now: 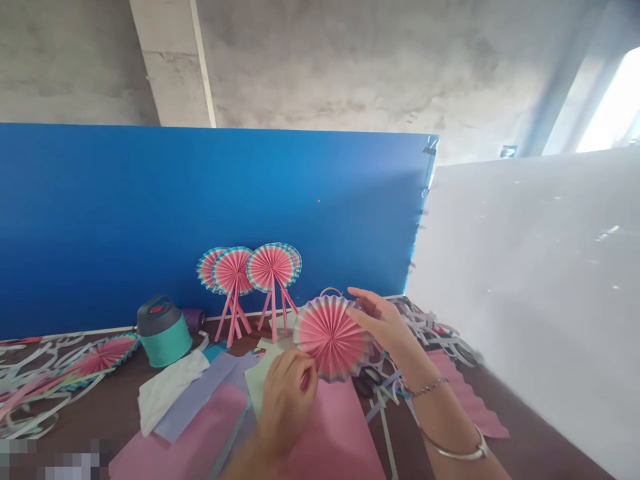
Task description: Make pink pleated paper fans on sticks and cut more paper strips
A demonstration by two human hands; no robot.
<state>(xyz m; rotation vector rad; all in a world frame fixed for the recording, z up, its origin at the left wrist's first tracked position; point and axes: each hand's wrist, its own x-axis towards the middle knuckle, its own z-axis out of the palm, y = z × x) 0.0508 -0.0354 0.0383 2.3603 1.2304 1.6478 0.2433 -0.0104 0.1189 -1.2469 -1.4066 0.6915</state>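
A grey concrete wall (325,67) rose behind one blue panel (150,200), with one white panel (530,233) toward 2 o'clock. Below them stretched a dark brown desk (535,460).

One wavy-edged pink paper sheet (465,393) lay at 4 o'clock. The right hand (383,323) was partly open, fingers spread at the held rosette's upper rim; how firmly it gripped could not be told. The left hand (290,390) was curled closed, seemingly pinching the lower-left rim.

Between them, just above the desk, was one round pleated pink paper rosette (331,337), its face toward the wearer. Being round, it had no long axis; it lay toward 1 o'clock from the left hand and 9 o'clock from the right, both about equally near.

At 11 o'clock stood at least four blue-edged pink rosettes on rolled-paper legs (273,267); one more blue-edged rosette (103,357) lay at 9 o'clock. There was one teal-and-grey plastic container (165,333), and two silver-coloured bracelets (463,455) circled the right wrist.
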